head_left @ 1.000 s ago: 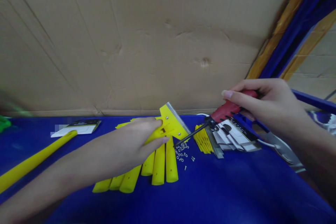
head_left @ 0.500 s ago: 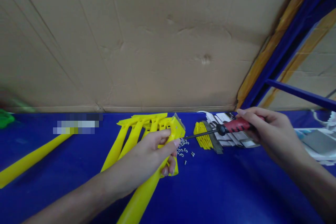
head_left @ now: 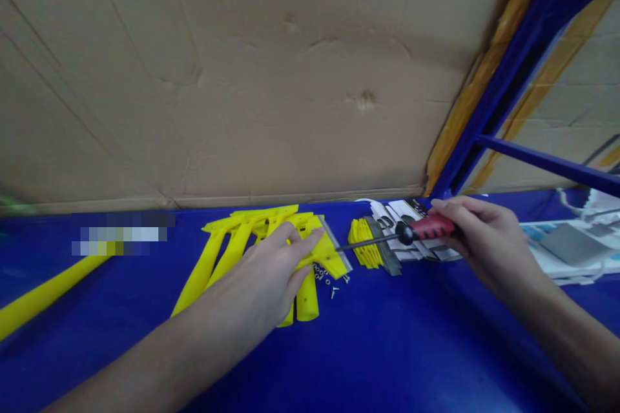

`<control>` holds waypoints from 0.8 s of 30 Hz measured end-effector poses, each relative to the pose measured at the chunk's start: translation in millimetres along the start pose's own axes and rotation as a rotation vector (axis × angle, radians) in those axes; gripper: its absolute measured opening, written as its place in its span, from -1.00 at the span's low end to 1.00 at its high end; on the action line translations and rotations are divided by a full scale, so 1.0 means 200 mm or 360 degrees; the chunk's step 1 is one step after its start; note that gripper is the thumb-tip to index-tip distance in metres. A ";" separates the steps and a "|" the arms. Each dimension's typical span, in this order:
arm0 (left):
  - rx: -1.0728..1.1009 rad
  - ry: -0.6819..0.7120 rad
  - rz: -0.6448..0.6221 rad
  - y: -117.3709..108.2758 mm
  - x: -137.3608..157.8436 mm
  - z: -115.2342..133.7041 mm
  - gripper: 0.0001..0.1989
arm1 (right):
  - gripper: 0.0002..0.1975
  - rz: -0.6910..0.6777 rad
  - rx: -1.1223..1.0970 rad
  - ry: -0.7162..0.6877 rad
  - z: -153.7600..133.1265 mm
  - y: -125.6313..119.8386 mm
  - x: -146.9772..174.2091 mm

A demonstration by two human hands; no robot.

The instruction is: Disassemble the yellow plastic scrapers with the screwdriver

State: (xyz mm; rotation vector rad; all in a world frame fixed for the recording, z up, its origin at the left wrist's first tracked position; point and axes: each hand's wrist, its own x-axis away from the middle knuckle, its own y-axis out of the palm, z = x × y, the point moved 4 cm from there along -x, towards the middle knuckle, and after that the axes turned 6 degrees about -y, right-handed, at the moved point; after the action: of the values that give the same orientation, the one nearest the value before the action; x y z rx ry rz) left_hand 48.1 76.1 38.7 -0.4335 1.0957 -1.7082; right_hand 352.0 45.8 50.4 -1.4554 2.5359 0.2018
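My left hand (head_left: 276, 271) is closed around a yellow scraper (head_left: 322, 257), its flat head and grey blade edge turned to the right. Most of the scraper's handle is hidden under my hand. In my right hand (head_left: 484, 239) is a screwdriver (head_left: 426, 230) with a red and black handle, gripped between thumb and fingers. Its thin shaft points left, the tip at the scraper's head near the blade; whether they touch I cannot tell. Small screws and nuts (head_left: 321, 272) lie on the blue table just below the head.
Several more yellow scrapers (head_left: 198, 271) lie side by side at the left. Beyond the screwdriver sit a stack of yellow pieces (head_left: 365, 243), dark strips and grey-white blade packets (head_left: 394, 213). A long yellow handle (head_left: 58, 290) lies far left. Cardboard (head_left: 290, 77) stands behind; a blue frame (head_left: 504, 90) rises right.
My left hand has turned the scraper so that its head now lies flat with the blade facing right. The screwdriver stays pointed at it. The whole view has shifted slightly.
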 end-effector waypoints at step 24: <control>0.1880 -0.0972 -0.0212 0.11 0.17 0.06 -0.60 | -0.54 -0.0597 0.0325 0.0021 -0.02 -0.03 0.07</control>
State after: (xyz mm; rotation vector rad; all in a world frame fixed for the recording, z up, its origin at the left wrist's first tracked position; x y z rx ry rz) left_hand 53.8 38.6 18.9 -0.2137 -0.4352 -1.8351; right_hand 349.3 30.3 51.2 -1.8073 2.1619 -0.1230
